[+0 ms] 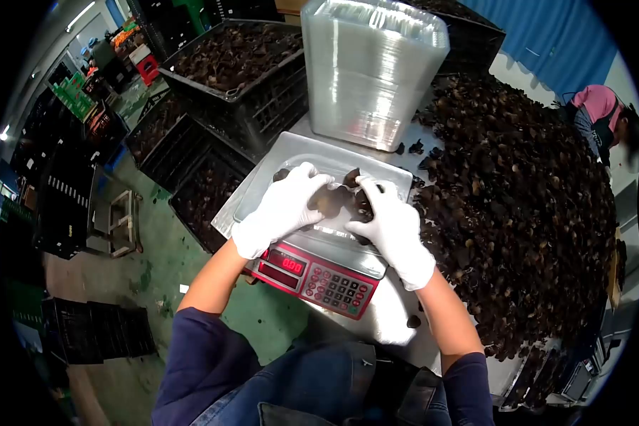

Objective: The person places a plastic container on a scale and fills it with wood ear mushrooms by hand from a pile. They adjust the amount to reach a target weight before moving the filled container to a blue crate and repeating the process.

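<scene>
A red digital scale (341, 287) with a metal pan stands before me, its display lit. On the pan lies a clear plastic tray (312, 162) with dark mushroom-like pieces (331, 201) in it. My left hand (284, 206), in a white glove, is closed around some of these pieces on the left side of the tray. On the right side, my white-gloved right hand (390, 224) has its fingers curled on more dark pieces. The undersides of both hands' fingers are partly hidden.
A tall stack of clear trays (373, 78) stands behind the scale. A large heap of dark pieces (518, 213) covers the table to the right. Black crates (252, 113) sit at the back left. Another person (600, 117) is at the far right.
</scene>
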Motion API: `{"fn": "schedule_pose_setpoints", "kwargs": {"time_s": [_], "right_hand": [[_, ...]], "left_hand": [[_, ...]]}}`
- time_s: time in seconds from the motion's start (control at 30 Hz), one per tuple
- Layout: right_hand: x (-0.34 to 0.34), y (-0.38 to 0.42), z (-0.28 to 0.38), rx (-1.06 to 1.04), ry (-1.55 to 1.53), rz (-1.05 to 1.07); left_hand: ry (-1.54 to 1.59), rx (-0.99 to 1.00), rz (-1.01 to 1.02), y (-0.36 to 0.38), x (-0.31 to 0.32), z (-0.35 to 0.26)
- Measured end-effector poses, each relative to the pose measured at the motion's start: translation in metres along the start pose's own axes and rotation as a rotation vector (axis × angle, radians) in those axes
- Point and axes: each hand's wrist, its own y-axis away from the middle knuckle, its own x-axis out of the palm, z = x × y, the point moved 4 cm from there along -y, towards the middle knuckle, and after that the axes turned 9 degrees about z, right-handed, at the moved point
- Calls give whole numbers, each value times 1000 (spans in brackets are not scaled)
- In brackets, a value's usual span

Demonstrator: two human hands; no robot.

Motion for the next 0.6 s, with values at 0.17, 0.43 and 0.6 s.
{"fn": "schedule_pose_setpoints", "kwargs": {"time_s": [0.17, 0.43, 0.6], "right_hand": [[-12, 10, -20, -60, -101, -46], [-10, 5, -7, -136, -157, -54], [-23, 18, -16, -179, -116, -142]], "left_hand": [[34, -4, 84, 6, -12, 0], [-14, 41, 152, -4, -30, -18], [193, 171, 52, -10, -41, -1]]}}
